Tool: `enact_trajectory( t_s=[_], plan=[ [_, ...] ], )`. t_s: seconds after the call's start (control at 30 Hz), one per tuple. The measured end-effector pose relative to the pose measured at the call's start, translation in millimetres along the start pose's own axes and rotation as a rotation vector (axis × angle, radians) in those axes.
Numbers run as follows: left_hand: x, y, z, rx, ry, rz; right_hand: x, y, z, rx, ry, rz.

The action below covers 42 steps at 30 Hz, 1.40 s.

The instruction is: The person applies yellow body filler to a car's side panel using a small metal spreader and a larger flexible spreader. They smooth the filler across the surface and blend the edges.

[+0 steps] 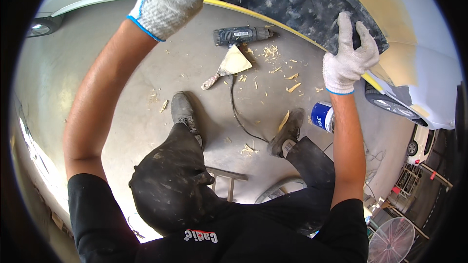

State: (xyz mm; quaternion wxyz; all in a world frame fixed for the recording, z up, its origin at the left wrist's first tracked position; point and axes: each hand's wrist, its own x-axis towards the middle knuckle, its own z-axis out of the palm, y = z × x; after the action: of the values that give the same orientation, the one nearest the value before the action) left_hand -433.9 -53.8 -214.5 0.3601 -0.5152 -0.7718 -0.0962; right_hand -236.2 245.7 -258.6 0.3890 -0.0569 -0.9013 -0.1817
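Observation:
A dark, scuffed panel [292, 5] with a yellow lower edge fills the top of the view, bordered on the right by a tan-patched car body [395, 24]. My right hand [352, 63], in a white knit glove, lies against the panel's right part with its fingers apart and nothing visible in them. At the panel's left end is my left hand [175, 2], gloved the same way with a blue cuff edge. One digit stretches right along the panel; the others are cut off by the top edge.
On the floor lie a heat gun [242, 35], a wide putty knife [233, 64], a cable [235, 102] and scattered pale shavings [270, 53]. A blue-and-white can [321, 116] stands near my right foot. Behind me are a wooden stool [226, 175] and a fan [391, 241].

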Motion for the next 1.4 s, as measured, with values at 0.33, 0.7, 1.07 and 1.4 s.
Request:
enact_trajectory(
  t_s=[0.33,0.7,1.07,1.4],
  plan=[
    [-61.6,-4.1,45.4,0.012,0.063,-0.036,-37.9,-19.0,28.4,0.025,-0.018,-0.067],
    [-125.8,19.8,58.8,-0.084,-0.201,-0.115,-67.5,-61.4,19.2,0.094,-0.169,-0.118],
    [-157.4,72.4,-49.6,-0.258,-0.309,-0.210,-82.8,-67.6,-89.8,0.275,-0.305,-0.157],
    [-61.3,43.1,-235.1,-0.279,-0.361,-0.033,-26.0,-54.7,-244.1,0.288,-0.384,-0.080]
  ],
)
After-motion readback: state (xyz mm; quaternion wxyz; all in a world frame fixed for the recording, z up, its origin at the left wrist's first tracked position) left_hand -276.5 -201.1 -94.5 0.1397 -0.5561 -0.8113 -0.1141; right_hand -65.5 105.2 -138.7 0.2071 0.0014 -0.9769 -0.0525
